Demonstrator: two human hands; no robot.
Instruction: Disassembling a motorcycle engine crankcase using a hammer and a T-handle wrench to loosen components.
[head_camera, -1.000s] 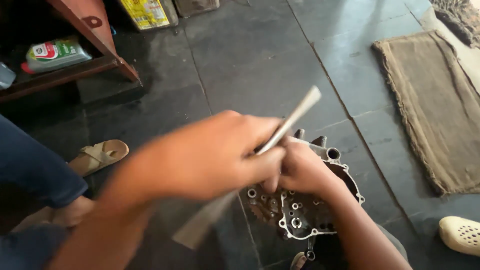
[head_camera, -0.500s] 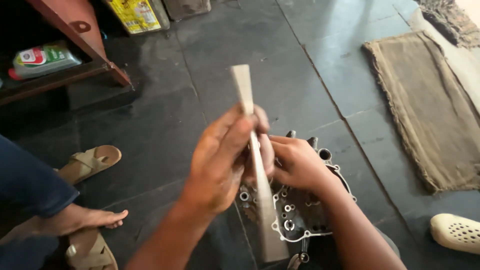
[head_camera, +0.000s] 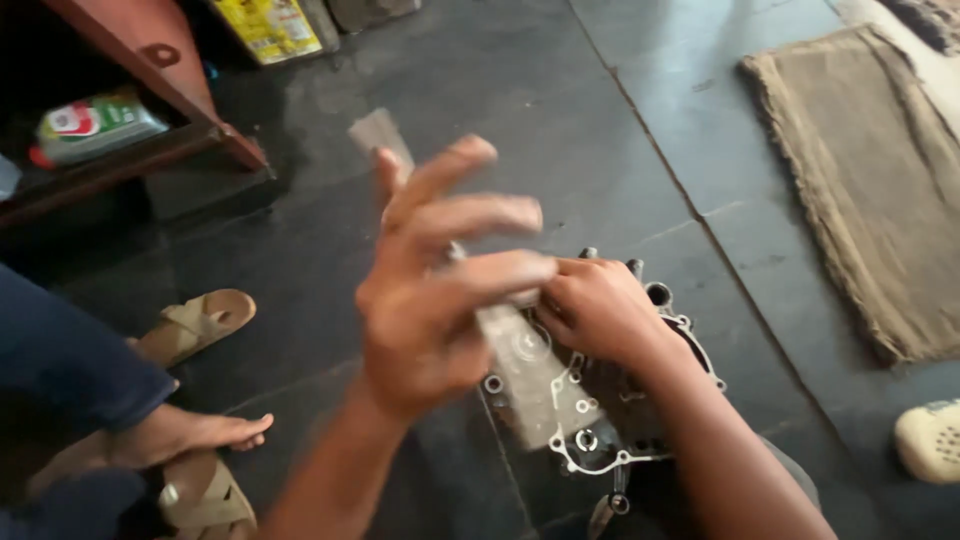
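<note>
Left hand up with fingers spread loose around a long flat blurred strip, right hand curled tight, pinning it onto the engine crankcase cover on the dark tiled floor — best worked flat, short strokes.

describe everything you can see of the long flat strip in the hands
The long flat grey strip looks thin and semi-transparent, though motion blur makes the material hard to tell. It runs diagonally from an upper end near the dark tiled floor at upper left down over the grey metal engine casing. The left hand, fingers spread, crosses in front of its middle; the right hand meets it from the right, on the casing. Its lower end overlaps the casing's holes.
</note>
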